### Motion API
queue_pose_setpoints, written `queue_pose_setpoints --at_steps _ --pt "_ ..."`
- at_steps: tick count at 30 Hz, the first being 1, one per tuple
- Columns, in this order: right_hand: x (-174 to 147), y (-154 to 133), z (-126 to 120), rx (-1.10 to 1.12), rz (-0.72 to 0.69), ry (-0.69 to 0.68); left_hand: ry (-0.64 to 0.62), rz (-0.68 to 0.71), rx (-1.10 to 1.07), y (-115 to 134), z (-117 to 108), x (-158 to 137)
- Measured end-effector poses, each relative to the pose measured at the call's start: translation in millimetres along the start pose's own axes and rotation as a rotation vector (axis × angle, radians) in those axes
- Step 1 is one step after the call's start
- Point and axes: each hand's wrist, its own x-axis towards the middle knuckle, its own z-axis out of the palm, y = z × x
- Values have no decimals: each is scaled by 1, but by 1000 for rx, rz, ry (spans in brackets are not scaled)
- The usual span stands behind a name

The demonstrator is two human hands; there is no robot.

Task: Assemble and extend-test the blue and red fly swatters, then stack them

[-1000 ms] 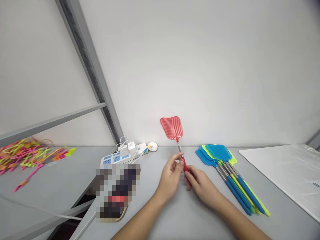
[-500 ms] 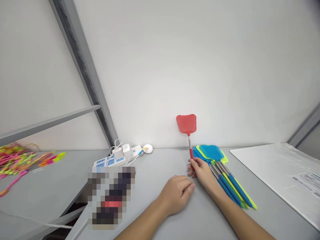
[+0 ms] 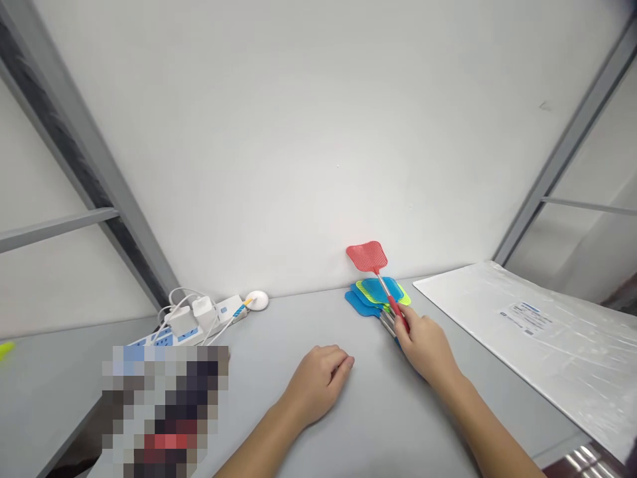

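Observation:
My right hand (image 3: 423, 342) is closed around the red handle of a fly swatter (image 3: 367, 256) with a red mesh head and a metal shaft. The swatter tilts up to the left, above a pile of blue and yellow-green fly swatters (image 3: 363, 304) on the table. My right hand and forearm hide most of the pile's handles. Resting on the table to the left is my left hand (image 3: 321, 382), its fingers curled in together and nothing seen in them.
At the left, a power strip (image 3: 231, 307) with white plugs and cables lies near a round white device (image 3: 257, 301). A blurred-out object (image 3: 174, 411) is in front of it. A white wrapped panel (image 3: 497, 305) covers the right side of the grey table (image 3: 279, 338). The wall stands behind.
My right hand has brought the red fly swatter over the pile, and the swatter now leans further left. The view has turned to the right. My left hand still rests on the table.

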Motion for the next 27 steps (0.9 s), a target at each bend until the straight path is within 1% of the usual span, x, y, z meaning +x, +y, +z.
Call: queue_pose_setpoints --at_steps 3,5,12,21,25,27 --pt "-9 15 0 -116 13 -7 -4 3 -3 0 1 -1" --pt "-11 20 0 -175 4 -10 -5 4 -3 1 1 -1" --pt "-13 21 4 -328 22 -18 -3 11 7 -1 2 0" --pt "-27 25 7 -481 53 -9 -2 14 -2 -1 2 -1" --pt "-19 31 11 -512 103 7 2 12 -4 -1 2 0" --pt "-8 34 15 -500 131 -26 4 12 -1 0 2 0"
